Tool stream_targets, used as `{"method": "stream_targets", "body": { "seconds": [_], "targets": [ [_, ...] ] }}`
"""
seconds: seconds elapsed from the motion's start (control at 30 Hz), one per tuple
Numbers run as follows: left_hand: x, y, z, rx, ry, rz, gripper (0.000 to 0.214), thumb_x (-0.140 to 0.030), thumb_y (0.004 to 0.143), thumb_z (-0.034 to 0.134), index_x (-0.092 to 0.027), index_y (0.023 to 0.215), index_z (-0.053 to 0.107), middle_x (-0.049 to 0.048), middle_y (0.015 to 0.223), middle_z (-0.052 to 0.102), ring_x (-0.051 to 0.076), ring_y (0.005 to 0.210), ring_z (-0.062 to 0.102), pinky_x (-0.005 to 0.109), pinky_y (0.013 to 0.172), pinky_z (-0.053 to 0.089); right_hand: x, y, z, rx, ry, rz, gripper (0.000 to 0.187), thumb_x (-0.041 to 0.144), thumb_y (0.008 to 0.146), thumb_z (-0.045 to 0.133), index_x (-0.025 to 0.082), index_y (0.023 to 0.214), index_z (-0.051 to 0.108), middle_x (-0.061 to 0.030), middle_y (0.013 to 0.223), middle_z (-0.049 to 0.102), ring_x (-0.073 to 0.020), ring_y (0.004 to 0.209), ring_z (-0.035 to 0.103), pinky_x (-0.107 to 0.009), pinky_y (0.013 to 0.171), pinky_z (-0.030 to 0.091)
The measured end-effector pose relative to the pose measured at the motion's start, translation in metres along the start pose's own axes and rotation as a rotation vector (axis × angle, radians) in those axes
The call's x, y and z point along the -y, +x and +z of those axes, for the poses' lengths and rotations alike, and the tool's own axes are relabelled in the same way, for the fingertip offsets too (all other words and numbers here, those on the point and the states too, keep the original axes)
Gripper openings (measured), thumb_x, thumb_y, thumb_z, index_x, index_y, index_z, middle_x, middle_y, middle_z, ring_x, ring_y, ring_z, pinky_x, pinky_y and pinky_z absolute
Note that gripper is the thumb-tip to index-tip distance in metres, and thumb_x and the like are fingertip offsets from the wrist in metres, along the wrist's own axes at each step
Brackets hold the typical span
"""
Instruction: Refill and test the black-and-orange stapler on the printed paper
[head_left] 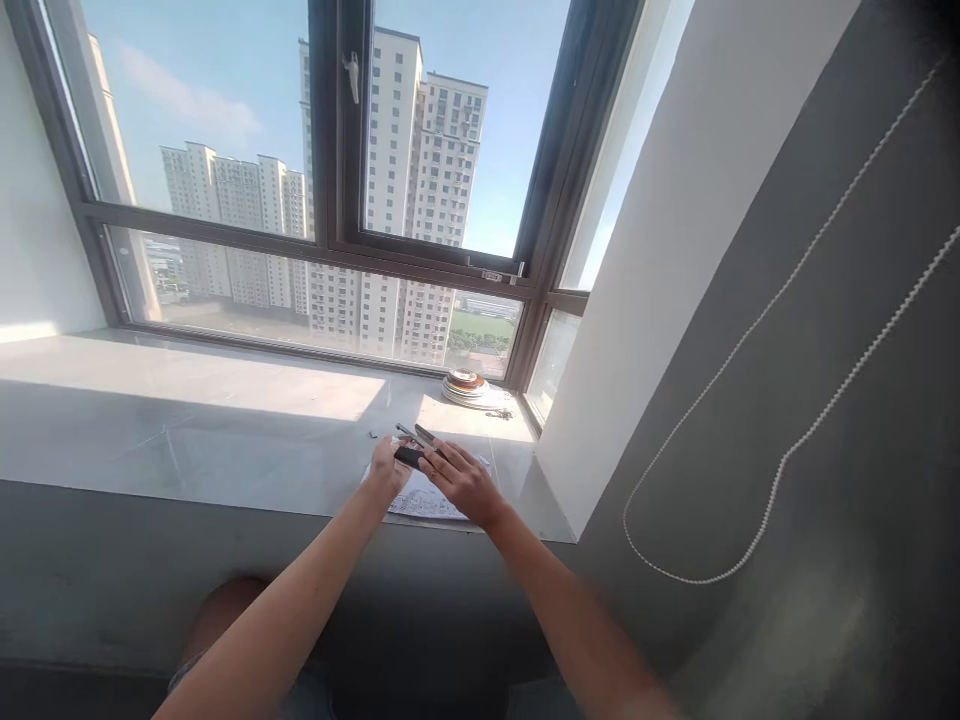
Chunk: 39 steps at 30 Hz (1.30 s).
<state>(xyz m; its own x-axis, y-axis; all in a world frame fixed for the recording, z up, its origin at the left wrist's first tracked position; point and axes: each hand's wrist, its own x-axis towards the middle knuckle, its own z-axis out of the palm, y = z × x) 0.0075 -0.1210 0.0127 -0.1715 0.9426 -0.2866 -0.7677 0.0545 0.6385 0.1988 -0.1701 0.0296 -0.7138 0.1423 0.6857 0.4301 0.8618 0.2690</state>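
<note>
Blk tool (409,457) in both hands, over paper (426,502)
L hand (385,466), at paper's L edge, fingers closed on tool; R hand (463,484), above paper's R part, fingers gripping it too; metal bits stick up, exact type unclear; round stack (466,388) beyond paper, window (424,258) farther back

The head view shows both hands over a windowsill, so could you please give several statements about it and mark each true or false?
1. The left hand holds a dark object. True.
2. The right hand is well apart from the dark object. False: its fingers are on it.
3. A printed sheet lies on the windowsill. True.
4. The round stack stands at the windowsill's left end. False: it stands near the right-hand window corner.
5. A beaded cord hangs before the grey wall. True.
</note>
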Motion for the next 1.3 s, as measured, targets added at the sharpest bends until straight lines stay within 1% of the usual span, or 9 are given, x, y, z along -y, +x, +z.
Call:
{"method": "stream_targets", "body": {
  "seconds": [0.13,0.23,0.4,0.53,0.7,0.83,0.97,1.1,1.3],
  "targets": [
    [-0.003,0.001,-0.003,-0.006,-0.011,-0.019,0.038,-0.031,0.108,0.032,-0.014,0.1,0.065,0.0121,0.083,0.067,0.018,0.068,0.066,0.031,0.07,0.058,-0.001,-0.002,0.001,0.028,0.06,0.01,0.033,0.009,0.104,0.055,0.022,0.129,0.072,-0.0099,0.137,0.071,-0.0272,0.141,0.057,-0.05,0.119,0.049],
    [-0.003,0.0,-0.008,-0.027,-0.017,-0.007,0.03,-0.026,0.106,0.038,-0.016,0.1,0.065,0.0114,0.087,0.069,0.019,0.072,0.068,0.03,0.071,0.059,0.001,-0.006,0.008,-0.003,0.094,0.14,0.037,0.009,0.102,0.055,0.024,0.132,0.071,-0.009,0.136,0.071,-0.0273,0.139,0.058,-0.051,0.118,0.049],
    [-0.003,-0.01,-0.018,-0.07,-0.031,-0.065,0.022,-0.015,0.102,0.042,-0.017,0.099,0.064,0.0106,0.084,0.067,0.018,0.069,0.066,0.032,0.064,0.06,0.008,-0.007,0.024,-0.223,0.144,0.833,0.042,0.018,0.1,0.052,0.02,0.139,0.067,-0.0125,0.13,0.073,-0.029,0.121,0.069,-0.045,0.104,0.056],
    [-0.008,-0.021,-0.019,-0.073,-0.033,-0.11,0.019,-0.007,0.095,0.044,-0.015,0.093,0.061,0.0076,0.078,0.061,0.013,0.057,0.057,0.026,0.051,0.051,0.008,-0.008,0.041,-0.096,0.263,1.131,0.039,0.029,0.094,0.057,0.019,0.129,0.072,-0.012,0.111,0.078,-0.0306,0.1,0.072,-0.043,0.091,0.057],
    [-0.01,-0.03,-0.013,-0.039,-0.05,-0.107,0.016,-0.006,0.089,0.046,-0.018,0.085,0.057,0.0025,0.07,0.053,0.01,0.049,0.047,0.023,0.043,0.039,0.003,-0.019,0.065,-0.106,0.375,1.183,0.032,0.032,0.084,0.069,0.019,0.113,0.076,-0.0116,0.105,0.078,-0.0296,0.097,0.072,-0.04,0.088,0.057],
    [-0.007,-0.037,-0.011,-0.048,-0.046,-0.127,0.015,-0.006,0.088,0.046,-0.019,0.083,0.054,0.0017,0.07,0.052,0.01,0.05,0.049,0.022,0.044,0.04,0.004,-0.024,0.06,-0.139,0.409,1.167,0.036,0.03,0.08,0.078,0.018,0.114,0.074,-0.0113,0.108,0.077,-0.0291,0.103,0.072,-0.038,0.09,0.057],
    [0.002,-0.046,-0.008,-0.039,-0.017,-0.178,0.015,-0.007,0.088,0.047,-0.019,0.085,0.055,0.0038,0.074,0.056,0.012,0.052,0.054,0.023,0.045,0.045,0.018,-0.018,0.034,-0.217,0.305,0.812,0.03,0.029,0.094,0.07,0.023,0.123,0.071,-0.0126,0.119,0.072,-0.0294,0.115,0.066,-0.043,0.1,0.054],
    [0.009,-0.055,-0.001,0.038,0.008,-0.222,0.011,-0.014,0.092,0.049,-0.017,0.089,0.058,0.0061,0.075,0.058,0.014,0.051,0.055,0.025,0.042,0.046,0.035,-0.006,0.019,-0.072,0.364,0.494,0.021,0.023,0.098,0.067,0.03,0.116,0.076,-0.0066,0.111,0.073,-0.0237,0.106,0.068,-0.037,0.095,0.057],
    [0.017,-0.062,0.004,0.109,0.063,-0.184,0.017,-0.02,0.099,0.043,-0.017,0.092,0.059,0.0085,0.08,0.062,0.017,0.059,0.062,0.029,0.053,0.054,0.042,0.007,0.021,-0.047,0.52,0.661,0.017,0.016,0.094,0.067,0.026,0.1,0.08,-0.0033,0.093,0.076,-0.0201,0.082,0.07,-0.033,0.078,0.058]
  ]
}}
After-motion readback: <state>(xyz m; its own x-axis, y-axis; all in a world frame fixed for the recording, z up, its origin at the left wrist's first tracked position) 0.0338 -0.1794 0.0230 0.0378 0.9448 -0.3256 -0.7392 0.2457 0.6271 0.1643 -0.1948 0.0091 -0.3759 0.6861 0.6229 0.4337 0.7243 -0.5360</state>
